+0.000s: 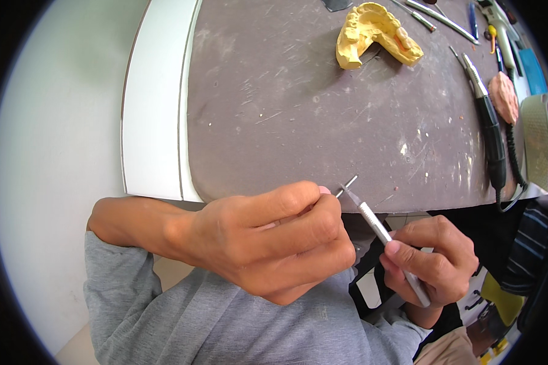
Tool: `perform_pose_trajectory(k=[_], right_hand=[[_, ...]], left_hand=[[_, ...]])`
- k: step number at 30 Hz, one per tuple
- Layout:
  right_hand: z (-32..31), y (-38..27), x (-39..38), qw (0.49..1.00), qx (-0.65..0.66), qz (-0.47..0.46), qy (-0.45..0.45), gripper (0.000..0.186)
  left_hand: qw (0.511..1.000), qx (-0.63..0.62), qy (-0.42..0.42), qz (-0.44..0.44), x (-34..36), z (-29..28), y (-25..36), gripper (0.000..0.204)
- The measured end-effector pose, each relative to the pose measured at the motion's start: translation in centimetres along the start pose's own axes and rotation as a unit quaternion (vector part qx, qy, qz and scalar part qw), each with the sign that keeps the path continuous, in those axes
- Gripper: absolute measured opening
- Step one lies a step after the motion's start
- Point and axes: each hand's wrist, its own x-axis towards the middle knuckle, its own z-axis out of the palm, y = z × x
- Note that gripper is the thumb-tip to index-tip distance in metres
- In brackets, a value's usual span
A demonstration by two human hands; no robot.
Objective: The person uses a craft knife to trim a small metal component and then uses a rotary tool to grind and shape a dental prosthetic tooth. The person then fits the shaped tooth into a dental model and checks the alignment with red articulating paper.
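Pinched in my right hand [435, 258] is a craft knife [374, 222] with a silver, knurled handle, its thin blade pointing up and to the left. My left hand [286, 234] is closed, with thumb and forefinger on a thin metal rod [351, 182] whose end sticks out past the fingertips. The blade meets or crosses the rod; whether they touch I cannot tell. Both hands are held at the near edge of the worktable. Beyond them, a yellow dental cast [362, 30] rests on the table, with paler teeth on its right side.
The brown worktable [274, 121] is scratched and dotted with small crumbs. On the right lie a black and silver handpiece [490, 134] with a coiled cord, a pink cast piece [503, 97] and a blue item [533, 72]. Several slim tools lie at the far right. A white wall panel [155, 103] borders the left.
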Motion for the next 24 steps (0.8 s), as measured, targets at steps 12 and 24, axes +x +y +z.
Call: perform_pose_trajectory(k=[12, 24], right_hand=[[1.9, 0.7, -3.2, 0.991, 0.051, 0.008, 0.125, 0.022], [5.7, -0.4, -6.8, 0.95, 0.118, 0.053, 0.283, 0.023]], left_hand=[[0.994, -0.031, -0.028, -0.101, -0.7, -1.6, -0.2, 0.026], [0.972, -0.041, -0.028, -0.23, -1.0, -1.7, 0.3, 0.036]])
